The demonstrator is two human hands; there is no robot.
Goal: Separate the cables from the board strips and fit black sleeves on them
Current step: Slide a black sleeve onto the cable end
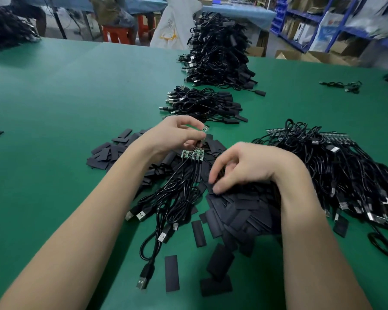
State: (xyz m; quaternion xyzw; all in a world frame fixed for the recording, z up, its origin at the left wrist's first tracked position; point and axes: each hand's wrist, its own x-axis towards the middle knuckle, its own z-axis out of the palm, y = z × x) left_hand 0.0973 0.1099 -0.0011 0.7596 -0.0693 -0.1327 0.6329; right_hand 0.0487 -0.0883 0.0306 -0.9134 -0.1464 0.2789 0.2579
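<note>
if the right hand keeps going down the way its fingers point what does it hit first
The right hand has its fingers curled down and leftward, tips at or just above the heap of flat black rectangular sleeves on the green table mat. It would meet those sleeves first; whether it already touches them is unclear.

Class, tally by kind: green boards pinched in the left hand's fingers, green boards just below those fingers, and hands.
Green board in fingers: 1
Green boards below: 2
Hands, left hand and right hand: 2
Total: 5
</note>
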